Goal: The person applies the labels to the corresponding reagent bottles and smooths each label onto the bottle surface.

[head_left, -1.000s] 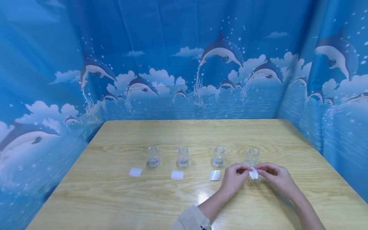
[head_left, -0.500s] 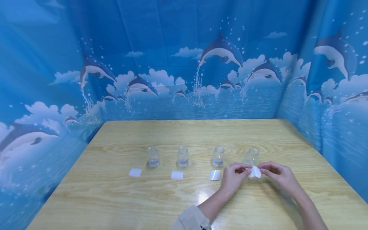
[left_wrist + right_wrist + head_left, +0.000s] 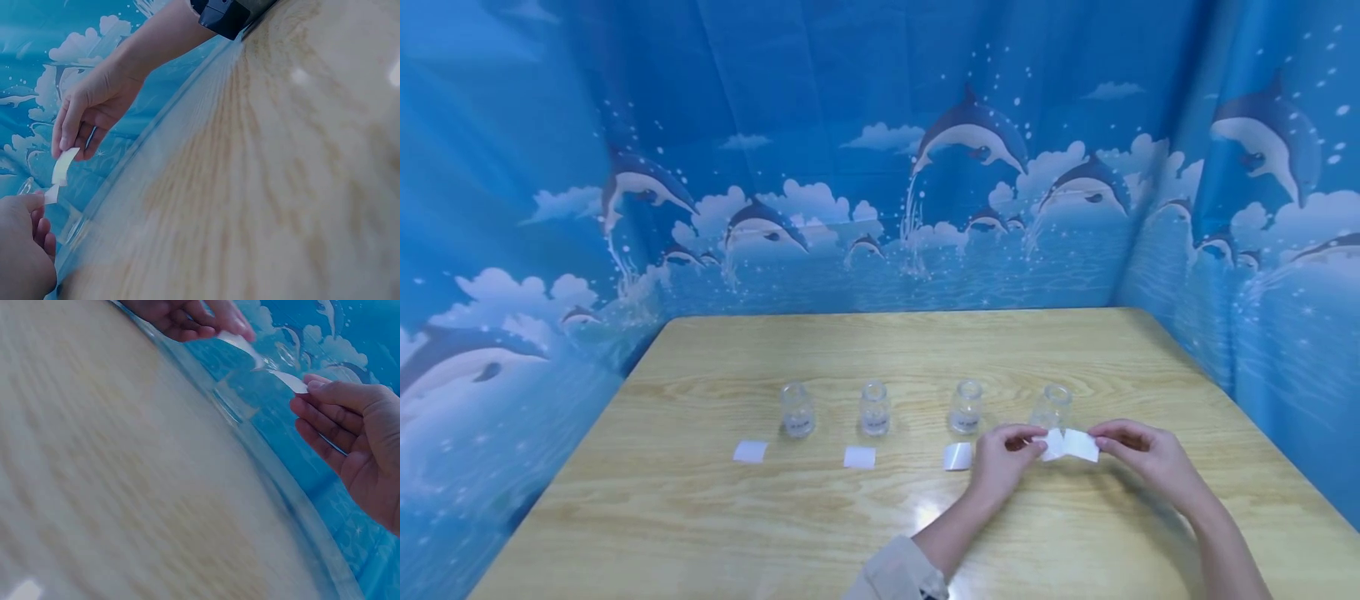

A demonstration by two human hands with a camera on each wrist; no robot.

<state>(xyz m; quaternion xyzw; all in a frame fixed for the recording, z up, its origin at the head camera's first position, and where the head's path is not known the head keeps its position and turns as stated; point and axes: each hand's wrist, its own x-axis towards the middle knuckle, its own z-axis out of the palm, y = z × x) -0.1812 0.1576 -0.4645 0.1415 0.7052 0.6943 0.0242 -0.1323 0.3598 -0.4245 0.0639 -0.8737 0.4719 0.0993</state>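
Note:
Between both hands, in front of the rightmost glass bottle, a small white sticker is stretched out as two flaps that meet at a narrow notch. My left hand pinches the left flap between thumb and forefinger. With thumb and forefinger my right hand grips the outer end of the other flap. The right wrist view shows the two white flaps bent toward each other, their inner ends close together. In the left wrist view the right hand's flap is curved.
Further left stand three more clear glass bottles, one nearest the left hand, then another and the leftmost. White rectangles lie before them: a glossy one, one in the middle and one at left. A dolphin-print curtain surrounds the wooden table.
My right hand has moved to the right, drawing its flap away from the left one. The crumpled white piece has spread into two flaps. My left hand stays nearly in place.

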